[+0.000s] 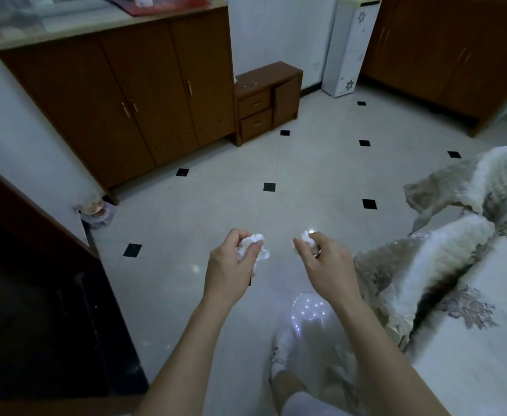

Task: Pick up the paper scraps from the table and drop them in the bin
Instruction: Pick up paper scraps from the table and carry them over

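Observation:
My left hand is closed around a crumpled white paper scrap, held out over the tiled floor. My right hand pinches a second, smaller white paper scrap between thumb and fingers. The two hands hover side by side, roughly a hand's width apart. A small bin lined with a clear bag stands on the floor at the left, by the wall corner, well ahead and to the left of both hands. No table is in view.
Brown wooden cabinets line the far left wall, with a low drawer unit beside them. A bed with a patterned cover fills the right. A dark piece of furniture stands at the near left. My white-shoed foot is below.

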`<state>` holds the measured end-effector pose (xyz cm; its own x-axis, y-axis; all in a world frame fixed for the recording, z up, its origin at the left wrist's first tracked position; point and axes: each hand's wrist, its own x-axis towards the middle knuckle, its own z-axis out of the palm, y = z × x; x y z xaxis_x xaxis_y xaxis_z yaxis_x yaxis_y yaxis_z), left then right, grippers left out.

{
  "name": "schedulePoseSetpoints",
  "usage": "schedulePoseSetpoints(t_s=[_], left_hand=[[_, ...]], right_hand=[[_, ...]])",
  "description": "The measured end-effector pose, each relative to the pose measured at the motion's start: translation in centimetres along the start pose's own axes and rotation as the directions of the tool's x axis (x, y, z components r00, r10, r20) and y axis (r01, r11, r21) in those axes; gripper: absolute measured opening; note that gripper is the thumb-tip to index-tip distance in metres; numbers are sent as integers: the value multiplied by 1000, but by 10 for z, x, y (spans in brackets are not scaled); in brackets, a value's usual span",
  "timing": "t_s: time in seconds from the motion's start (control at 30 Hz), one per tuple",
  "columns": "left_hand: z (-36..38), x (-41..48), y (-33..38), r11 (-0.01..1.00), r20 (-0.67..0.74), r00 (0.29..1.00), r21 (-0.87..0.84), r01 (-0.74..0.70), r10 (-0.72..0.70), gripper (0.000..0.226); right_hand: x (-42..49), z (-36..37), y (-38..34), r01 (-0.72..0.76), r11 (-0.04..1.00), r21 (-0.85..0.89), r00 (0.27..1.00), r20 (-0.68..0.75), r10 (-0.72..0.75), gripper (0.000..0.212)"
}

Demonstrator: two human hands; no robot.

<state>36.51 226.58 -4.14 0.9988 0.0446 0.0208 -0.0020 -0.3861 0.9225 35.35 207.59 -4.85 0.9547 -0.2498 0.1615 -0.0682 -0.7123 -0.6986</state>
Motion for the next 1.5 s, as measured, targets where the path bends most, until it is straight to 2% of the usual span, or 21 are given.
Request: schedulePoseSetpoints(t_s=[0.33,0.63,1.0,1.27,1.4,1.5], left_hand=[[69,177,29,992,126,986,39,-116,111,14],[160,304,86,982,223,959,34,-187,175,14],[267,418,108,978,371,907,-13,-208,198,13],[348,551,135,971,466,854,-70,-227,233,12],[388,617,157,958,521,805,-113,-264,284,12],[417,661,171,952,546,782,-130,-277,302,13]], right_hand=[[170,19,43,-102,993,61,989,-99,107,36],[299,-22,83,-193,979,64,963,-179,201,39],[387,-48,152,-355,933,60,893,-274,358,43],[519,-63,191,-415,910,17,845,-364,392,35],[587,-76,202,-449,893,15,808,-421,413,44],[631,-83,212,-468,883,26,780,-458,427,42]])
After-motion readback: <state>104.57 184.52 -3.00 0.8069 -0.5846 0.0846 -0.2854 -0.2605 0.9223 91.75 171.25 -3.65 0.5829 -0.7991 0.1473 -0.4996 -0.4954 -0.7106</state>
